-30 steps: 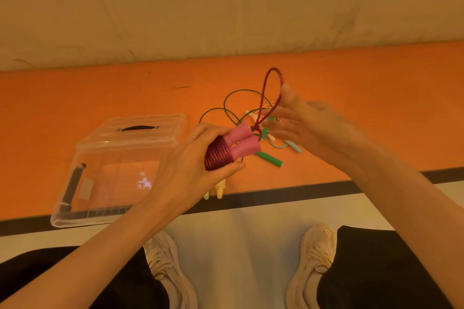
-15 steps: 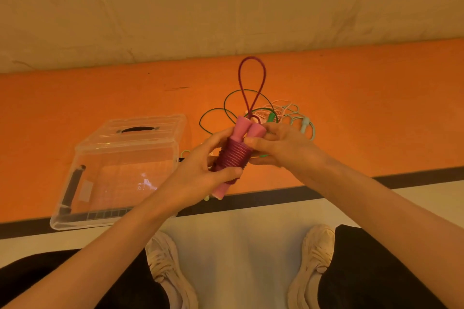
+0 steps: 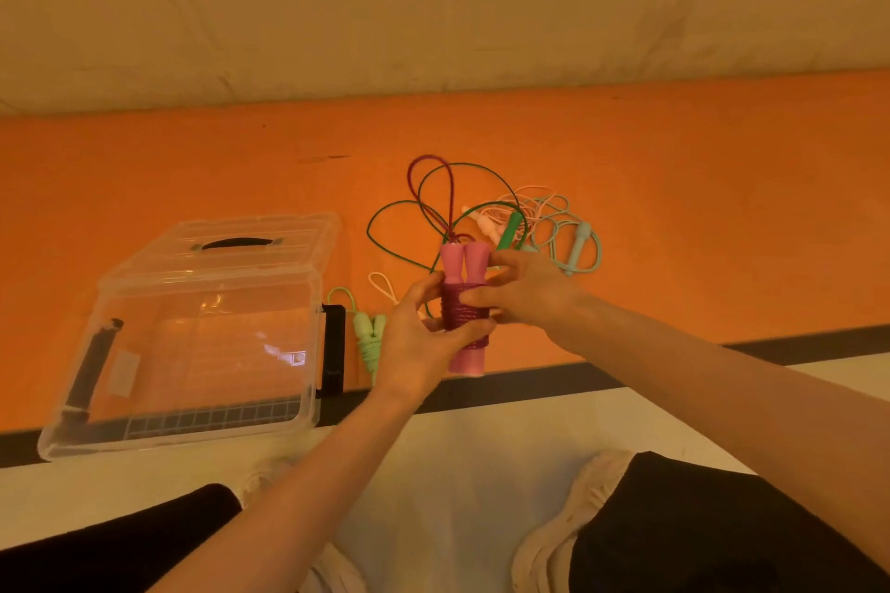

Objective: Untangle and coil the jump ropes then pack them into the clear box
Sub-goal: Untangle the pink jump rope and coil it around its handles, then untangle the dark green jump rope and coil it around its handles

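Note:
Both my hands hold the pink jump rope upright above the orange table's front edge. Its two pink handles stand side by side, bound by dark red cord wound around their middle, with one loop of cord sticking up. My left hand grips the bundle from the left and below. My right hand pinches the wound cord from the right. The clear box stands open at the left, its lid tipped back. A coiled light green rope lies beside the box.
A dark green rope, a pale pink rope and a light blue rope lie tangled on the orange table behind my hands. A tan wall rises behind the table. My knees and white shoes show below the table's edge.
My right hand let go of the cord loop and came down onto the wound bundle. The handles turned upright and the loop shrank as it swung left.

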Demonstrator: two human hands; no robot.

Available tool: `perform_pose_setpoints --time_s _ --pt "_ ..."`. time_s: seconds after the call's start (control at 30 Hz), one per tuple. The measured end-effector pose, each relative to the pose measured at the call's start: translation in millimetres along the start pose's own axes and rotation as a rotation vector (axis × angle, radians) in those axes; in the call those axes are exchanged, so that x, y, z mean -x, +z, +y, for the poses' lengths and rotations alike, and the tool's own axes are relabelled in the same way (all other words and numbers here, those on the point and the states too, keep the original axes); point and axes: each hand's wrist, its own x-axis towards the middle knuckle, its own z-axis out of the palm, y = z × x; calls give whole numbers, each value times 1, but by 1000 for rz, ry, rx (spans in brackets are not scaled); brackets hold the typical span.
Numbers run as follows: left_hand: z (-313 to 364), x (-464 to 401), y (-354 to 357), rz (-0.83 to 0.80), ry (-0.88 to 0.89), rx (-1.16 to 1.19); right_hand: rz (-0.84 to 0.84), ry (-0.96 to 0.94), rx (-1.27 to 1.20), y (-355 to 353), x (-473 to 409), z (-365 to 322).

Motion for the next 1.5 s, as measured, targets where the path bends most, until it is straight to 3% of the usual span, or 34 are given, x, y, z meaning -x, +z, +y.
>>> perform_pose_setpoints --time_s 0.17,0.33,0.67,1.0,1.17,1.4,1.5 --pt "-46 -16 8 -29 -106 64 -85 119 -14 6 -37 32" --pt "-102 -40 14 -34 -221 89 -57 237 -107 24 -80 86" --pt "-185 -84 26 9 -308 -68 -42 344 -190 60 -164 171" --pt "-216 -104 34 5 -238 -291 -57 219 -234 76 -210 212" --pt "-225 -102 41 77 -167 -410 -97 95 -46 75 -221 214" --pt "-226 -111 43 65 -206 -402 13 57 102 64 -230 211" --pt "-217 -113 44 85 -199 -344 293 -91 153 49 -227 207"
